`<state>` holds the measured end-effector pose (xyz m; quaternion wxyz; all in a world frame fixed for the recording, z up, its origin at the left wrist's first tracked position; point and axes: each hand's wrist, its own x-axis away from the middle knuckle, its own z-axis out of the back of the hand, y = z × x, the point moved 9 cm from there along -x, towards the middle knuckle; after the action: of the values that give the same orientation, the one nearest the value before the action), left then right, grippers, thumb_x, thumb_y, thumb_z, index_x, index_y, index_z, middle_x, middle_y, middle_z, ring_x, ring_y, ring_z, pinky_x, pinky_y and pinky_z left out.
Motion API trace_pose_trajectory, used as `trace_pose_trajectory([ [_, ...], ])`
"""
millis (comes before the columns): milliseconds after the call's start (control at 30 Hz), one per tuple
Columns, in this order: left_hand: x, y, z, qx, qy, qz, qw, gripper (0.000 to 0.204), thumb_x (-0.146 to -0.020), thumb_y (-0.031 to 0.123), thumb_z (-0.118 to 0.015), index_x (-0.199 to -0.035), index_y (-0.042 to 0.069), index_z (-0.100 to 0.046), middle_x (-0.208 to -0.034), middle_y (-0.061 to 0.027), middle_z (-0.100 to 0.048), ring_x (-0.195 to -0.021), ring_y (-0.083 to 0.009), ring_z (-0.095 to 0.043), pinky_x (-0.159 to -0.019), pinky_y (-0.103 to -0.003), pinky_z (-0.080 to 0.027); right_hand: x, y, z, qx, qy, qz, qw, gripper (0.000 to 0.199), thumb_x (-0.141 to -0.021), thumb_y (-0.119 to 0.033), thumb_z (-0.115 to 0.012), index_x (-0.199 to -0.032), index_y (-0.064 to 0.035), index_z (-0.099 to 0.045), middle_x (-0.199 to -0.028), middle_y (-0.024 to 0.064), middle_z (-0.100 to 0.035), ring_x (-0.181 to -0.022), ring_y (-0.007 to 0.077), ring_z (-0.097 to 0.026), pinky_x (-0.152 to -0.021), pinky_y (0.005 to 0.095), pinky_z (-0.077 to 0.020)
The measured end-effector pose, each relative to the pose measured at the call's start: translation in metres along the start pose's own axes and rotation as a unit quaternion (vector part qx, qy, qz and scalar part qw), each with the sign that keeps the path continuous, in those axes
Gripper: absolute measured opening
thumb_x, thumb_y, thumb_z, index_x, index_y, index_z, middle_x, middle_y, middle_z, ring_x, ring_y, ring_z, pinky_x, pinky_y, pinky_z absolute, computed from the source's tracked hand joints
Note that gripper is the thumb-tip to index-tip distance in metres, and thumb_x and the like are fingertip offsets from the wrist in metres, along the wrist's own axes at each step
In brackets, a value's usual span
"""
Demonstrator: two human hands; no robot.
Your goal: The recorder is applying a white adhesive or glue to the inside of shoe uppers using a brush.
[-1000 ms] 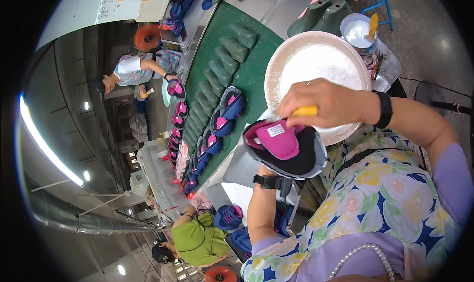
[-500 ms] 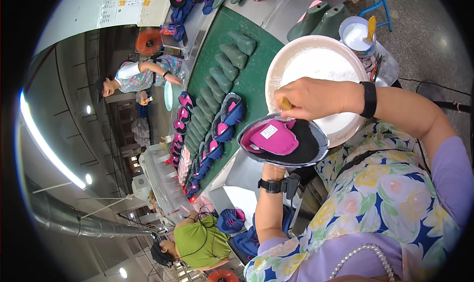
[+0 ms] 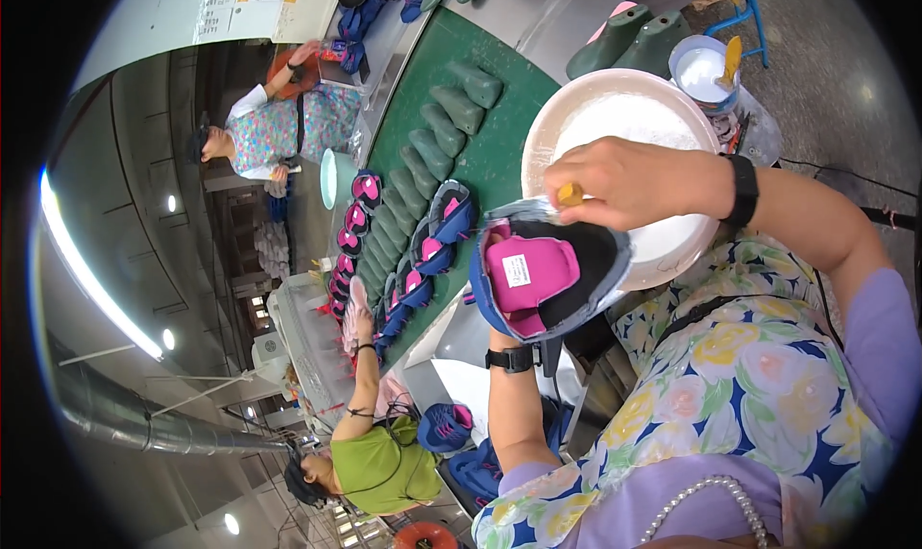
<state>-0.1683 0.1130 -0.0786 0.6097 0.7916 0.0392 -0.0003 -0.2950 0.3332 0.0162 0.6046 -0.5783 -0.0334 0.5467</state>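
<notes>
Apparently Partway Round: Brush [image 3: 570,194] at a Shoe's Rim

Clearly, one blue shoe [image 3: 528,270] with a pink lining is in hand, raised in front of the person's body, its opening turned upward, beside the pale basin [image 3: 535,131] of white stuff. The right hand [image 3: 615,184] has its fingers clamped on the brush's yellow handle at the shoe's far rim; the bristles are mostly hidden, so contact is unclear. The left hand [image 3: 500,341] supports the shoe from below, its fingers too covered to tell how they stand.

As for progress, this rim looks partly worked, with pale grey along its edge, and I judge some of it is left; how much cannot be told. On the green desk [image 3: 499,165], a row of blue shoes [image 3: 451,218] stands beside green foot forms [image 3: 456,109]; whether those shoes are finished does not show. Another loose shoe [image 3: 445,426] lies apart, lower left, its state equally unclear.
</notes>
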Motion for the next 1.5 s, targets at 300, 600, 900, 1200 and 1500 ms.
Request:
trace_pose_trajectory([
  [300, 0.016, -0.023, 0.146, -0.088, 0.339, 0.046, 0.935, 0.042, -0.1, 0.021, -0.055, -0.14, 0.011, -0.048, -0.135, -0.0086, -0.059, -0.117, -0.0236, -0.06, -0.097, -0.036, -0.052, 0.026, 0.01, 0.038, -0.031, 0.054, -0.142, 0.988, 0.018, -0.087, -0.017, -0.069, -0.093, -0.0031, -0.06, -0.078, 0.0132, -0.067, -0.071, 0.0248, -0.066, -0.068, 0.0329, -0.0502],
  [600, -0.079, -0.061, 0.193, 0.02, 0.318, 0.006, 0.948, 0.03, -0.1, 0.011, -0.055, -0.129, 0.011, -0.051, -0.119, -0.0061, -0.064, -0.1, -0.0208, -0.067, -0.08, -0.032, -0.06, 0.064, 0.034, 0.051, -0.047, 0.099, -0.278, 0.954, 0.015, -0.086, -0.012, -0.071, -0.09, -0.0018, -0.061, -0.082, 0.0079, -0.067, -0.079, 0.0149, -0.064, -0.075, 0.0296, -0.0492],
  [900, -0.091, -0.132, 0.264, -0.215, 0.395, 0.187, 0.873, 0.054, -0.095, 0.003, -0.049, -0.145, 0.016, -0.033, -0.127, -0.0126, -0.057, -0.102, -0.0307, -0.065, -0.073, -0.042, -0.06, 0.068, 0.05, 0.033, -0.144, 0.11, -0.352, 0.918, 0.019, -0.089, -0.008, -0.069, -0.102, -0.0001, -0.058, -0.093, 0.0057, -0.066, -0.087, 0.0134, -0.065, -0.078, 0.0259, -0.0518],
  [1200, -0.042, -0.009, 0.133, -0.184, 0.372, 0.014, 0.91, 0.041, -0.096, 0.006, -0.059, -0.136, 0.002, -0.049, -0.11, -0.0132, -0.066, -0.081, -0.016, -0.068, -0.07, -0.029, -0.057, 0.075, 0.051, 0.024, -0.212, 0.115, -0.31, 0.92, 0.061, -0.091, -0.004, -0.063, -0.147, -0.0006, -0.039, -0.103, 0.0058, -0.064, -0.097, 0.0114, -0.061, -0.087, 0.0255, -0.0496],
  [1500, 0.004, 0.09, -0.085, -0.225, 0.171, -0.116, 0.952, 0.017, -0.098, 0.006, -0.061, -0.112, 0.0, -0.067, -0.098, -0.0066, -0.069, -0.087, -0.0131, -0.065, -0.08, -0.027, -0.053, 0.039, -0.018, -0.007, -0.245, 0.067, -0.187, 0.949, 0.047, -0.088, -0.001, -0.069, -0.133, -0.0045, -0.053, -0.115, 0.0071, -0.061, -0.103, 0.0119, -0.059, -0.092, 0.027, -0.0496],
])
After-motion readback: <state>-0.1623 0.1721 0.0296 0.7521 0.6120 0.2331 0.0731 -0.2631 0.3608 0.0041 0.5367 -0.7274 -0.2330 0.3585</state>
